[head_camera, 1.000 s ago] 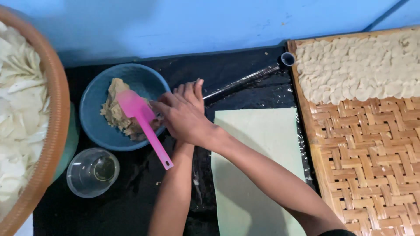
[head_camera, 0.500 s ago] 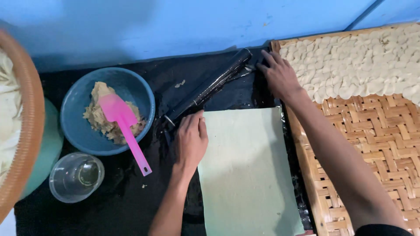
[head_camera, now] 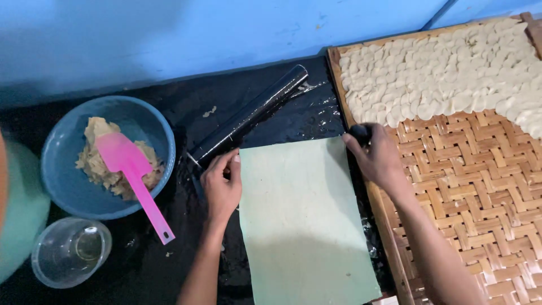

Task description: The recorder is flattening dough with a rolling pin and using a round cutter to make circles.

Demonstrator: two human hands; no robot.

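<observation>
Head view, looking down on a black-covered bench [head_camera: 169,282]. Left of the left hand, a blue bowl [head_camera: 68,195] holds a lump of beige dough [head_camera: 99,164], with a pink spatula [head_camera: 132,181] resting blade-down on the dough and its handle projecting over the bowl rim toward the person. Nearer the person than the bowl stands a clear glass [head_camera: 70,251]; its contents cannot be told. Right of the right hand, a woven bamboo tray [head_camera: 485,186] carries many small pale discs [head_camera: 446,73] packed across its far part, while its near part is bare weave. Between the two hands lies a pale green rolled sheet of dough [head_camera: 302,226], flat on the bench. Left hand [head_camera: 222,186]: fingers loosely curled, fingertips touching the far left corner of the sheet; whether it pinches the edge cannot be told. Right hand [head_camera: 378,161]: closed around a small dark object [head_camera: 359,133] at the far right corner of the sheet, beside the tray's edge. Beyond the left hand, a black rolling pin [head_camera: 248,116] lies diagonally on the bench, its near end just beside the fingertips.
</observation>
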